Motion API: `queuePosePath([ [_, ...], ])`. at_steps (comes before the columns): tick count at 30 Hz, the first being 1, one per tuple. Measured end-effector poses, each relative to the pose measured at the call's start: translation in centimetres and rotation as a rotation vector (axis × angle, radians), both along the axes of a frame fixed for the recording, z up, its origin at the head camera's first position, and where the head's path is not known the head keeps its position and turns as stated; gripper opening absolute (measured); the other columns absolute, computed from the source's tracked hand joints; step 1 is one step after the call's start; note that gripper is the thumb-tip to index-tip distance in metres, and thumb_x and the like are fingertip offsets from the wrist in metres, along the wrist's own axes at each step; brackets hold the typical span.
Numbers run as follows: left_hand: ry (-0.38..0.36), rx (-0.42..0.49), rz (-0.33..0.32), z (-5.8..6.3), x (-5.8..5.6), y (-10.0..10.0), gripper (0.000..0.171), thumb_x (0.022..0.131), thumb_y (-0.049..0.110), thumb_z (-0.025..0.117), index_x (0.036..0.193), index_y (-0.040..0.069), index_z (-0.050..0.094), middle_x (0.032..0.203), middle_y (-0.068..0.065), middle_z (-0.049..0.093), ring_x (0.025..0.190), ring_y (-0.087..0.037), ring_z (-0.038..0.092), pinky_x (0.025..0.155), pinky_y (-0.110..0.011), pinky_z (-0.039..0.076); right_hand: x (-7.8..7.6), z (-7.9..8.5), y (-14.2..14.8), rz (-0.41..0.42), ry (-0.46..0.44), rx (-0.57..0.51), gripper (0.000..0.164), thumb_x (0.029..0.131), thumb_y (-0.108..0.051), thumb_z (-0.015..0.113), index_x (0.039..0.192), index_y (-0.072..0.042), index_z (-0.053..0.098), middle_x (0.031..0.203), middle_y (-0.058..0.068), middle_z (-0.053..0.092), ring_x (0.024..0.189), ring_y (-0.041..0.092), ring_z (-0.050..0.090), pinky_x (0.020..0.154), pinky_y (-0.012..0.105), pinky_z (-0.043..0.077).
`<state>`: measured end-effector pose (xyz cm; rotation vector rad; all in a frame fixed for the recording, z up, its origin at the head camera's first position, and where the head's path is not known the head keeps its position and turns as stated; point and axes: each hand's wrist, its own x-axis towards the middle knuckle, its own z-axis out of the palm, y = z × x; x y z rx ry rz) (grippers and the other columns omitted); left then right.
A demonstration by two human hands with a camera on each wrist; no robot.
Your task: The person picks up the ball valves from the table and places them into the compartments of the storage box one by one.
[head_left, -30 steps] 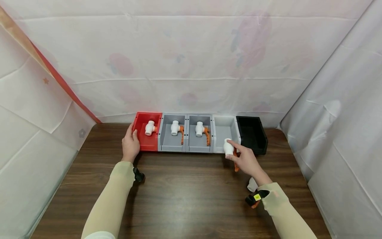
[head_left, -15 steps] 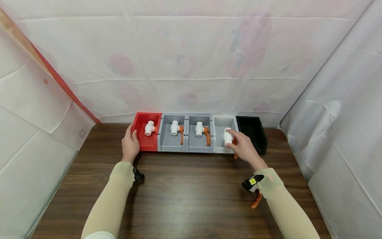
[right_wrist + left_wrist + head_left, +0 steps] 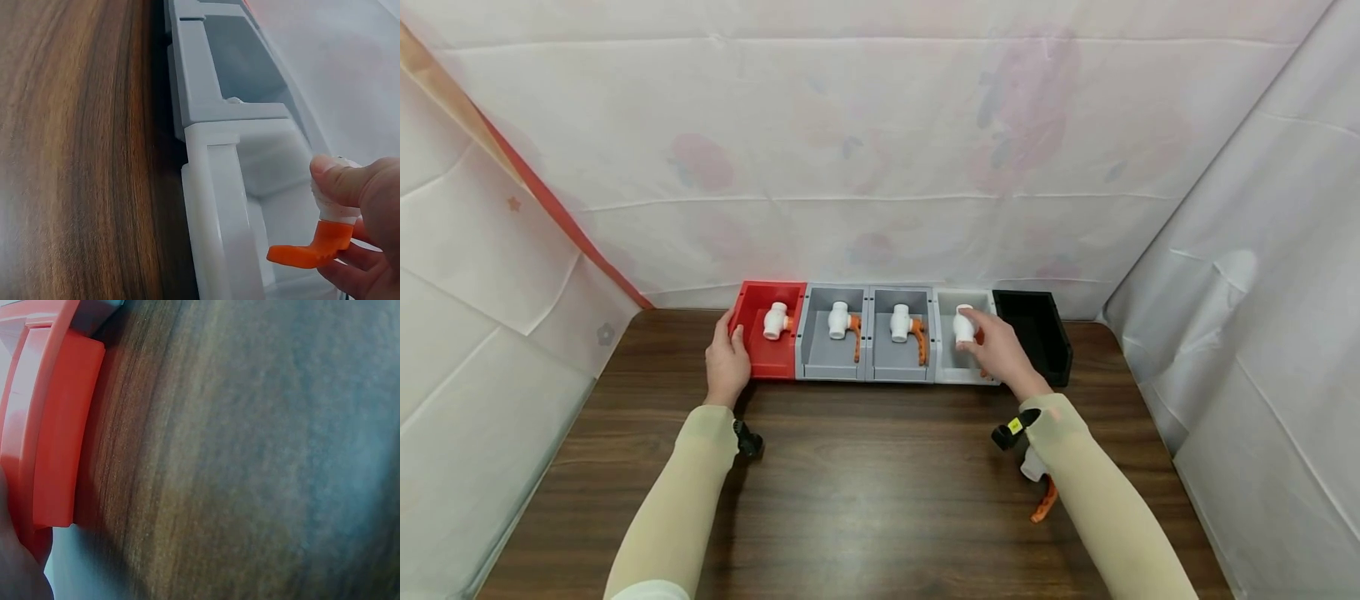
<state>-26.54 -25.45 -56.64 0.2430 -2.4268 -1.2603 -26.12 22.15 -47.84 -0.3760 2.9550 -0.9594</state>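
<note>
My right hand (image 3: 1002,346) pinches a white plastic ball valve (image 3: 964,323) between thumb and fingers, above the white bin (image 3: 951,367). In the right wrist view its orange handle (image 3: 310,246) hangs below the thumb, over the bin's inside. My left hand (image 3: 727,367) holds the left wall of the red bin (image 3: 772,364) at the row's left end. A similar valve (image 3: 776,321) lies in the red bin. Two more, a valve (image 3: 839,320) and another valve (image 3: 901,323), lie in the two grey bins (image 3: 833,372), their orange handles toward me.
At the right end of the joined row stands a black bin (image 3: 1034,337). Another ball valve (image 3: 1043,500) with an orange handle lies on the wooden table (image 3: 865,500), partly hidden by my right sleeve. White patterned cloth (image 3: 880,150) hangs behind and at both sides.
My right hand has carried the ball valve away from me, from the white bin's front edge to over its inside. The left hand and bins have stayed in place.
</note>
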Motion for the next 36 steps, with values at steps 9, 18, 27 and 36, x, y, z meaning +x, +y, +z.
queuePosePath([
  [9, -0.047, 0.023, 0.002, -0.3, -0.2, 0.1, 0.049, 0.108, 0.034, 0.038, 0.156, 0.024, 0.033, 0.148, -0.016, 0.048, 0.126, -0.037, 0.052, 0.104, -0.055, 0.041, -1.6, -0.6, -1.2, 0.001, -0.004, 0.081, 0.068, 0.09, -0.022, 0.075, 0.15, -0.015, 0.044, 0.117, 0.016, 0.058, 0.088, 0.028, 0.056, 0.069, 0.04, 0.048],
  [18, -0.036, 0.031, -0.01, -0.3, -0.1, 0.1, 0.049, 0.108, 0.033, 0.038, 0.156, 0.024, 0.033, 0.148, -0.016, 0.047, 0.126, -0.038, 0.052, 0.104, -0.056, 0.041, -3.3, -1.6, -1.3, -0.001, -0.016, 0.126, 0.067, 0.092, -0.021, 0.074, 0.151, -0.016, 0.043, 0.117, 0.014, 0.058, 0.092, 0.026, 0.056, 0.073, 0.04, 0.049],
  [27, -0.026, 0.025, 0.001, -0.2, 0.0, -0.1, 0.049, 0.108, 0.033, 0.039, 0.155, 0.024, 0.034, 0.147, -0.017, 0.049, 0.124, -0.038, 0.053, 0.103, -0.056, 0.042, -4.3, -2.3, -2.2, 0.03, -0.004, 0.248, 0.062, 0.092, -0.016, 0.074, 0.148, -0.012, 0.047, 0.134, 0.021, 0.055, 0.113, 0.036, 0.055, 0.091, 0.049, 0.047],
  [36, -0.02, 0.026, -0.012, -0.4, 0.0, -0.1, 0.049, 0.108, 0.034, 0.038, 0.155, 0.022, 0.034, 0.148, -0.016, 0.048, 0.127, -0.038, 0.052, 0.104, -0.056, 0.041, -4.6, -3.1, -2.5, 0.024, -0.036, 0.396, 0.058, 0.095, -0.016, 0.069, 0.148, -0.014, 0.047, 0.134, 0.02, 0.053, 0.124, 0.04, 0.049, 0.1, 0.053, 0.042],
])
